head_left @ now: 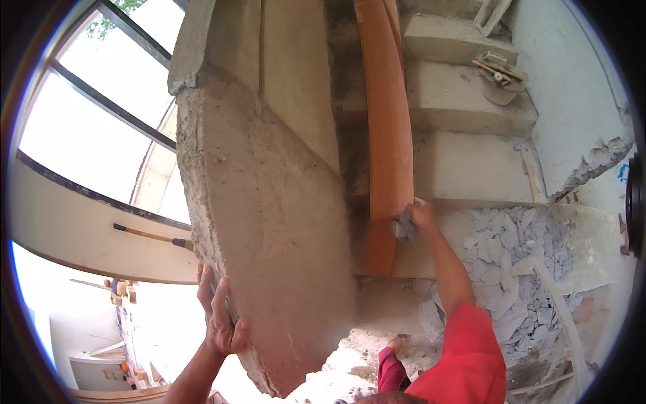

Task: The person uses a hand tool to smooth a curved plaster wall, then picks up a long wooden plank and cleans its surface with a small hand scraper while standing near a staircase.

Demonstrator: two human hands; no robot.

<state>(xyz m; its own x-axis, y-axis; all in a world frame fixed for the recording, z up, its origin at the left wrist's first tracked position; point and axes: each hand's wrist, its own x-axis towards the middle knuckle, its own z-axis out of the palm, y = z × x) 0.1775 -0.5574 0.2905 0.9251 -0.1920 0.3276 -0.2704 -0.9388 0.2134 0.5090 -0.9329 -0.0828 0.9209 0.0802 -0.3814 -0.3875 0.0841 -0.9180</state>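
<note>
A thick concrete slab (pixel 269 222) with a rough broken edge rises on the left side of the staircase. My left hand (pixel 221 316) grips that edge low down, thumb and fingers curved against it. A long orange-brown board (pixel 389 135) lies up the middle of the stairs, beside the slab. My right hand (pixel 421 214) is closed on a crumpled grey lump (pixel 406 227) against the board's right edge, near its lower part; whether the lump is rubble or cloth I cannot tell.
Broken grey rubble (pixel 498 249) covers the lower step at right. Tools and a trowel (pixel 501 81) lie on an upper step (pixel 444 87). A long-handled tool (pixel 148 236) rests on the window ledge. My foot (pixel 397 343) stands on pale debris. A chipped wall (pixel 572 101) bounds the right.
</note>
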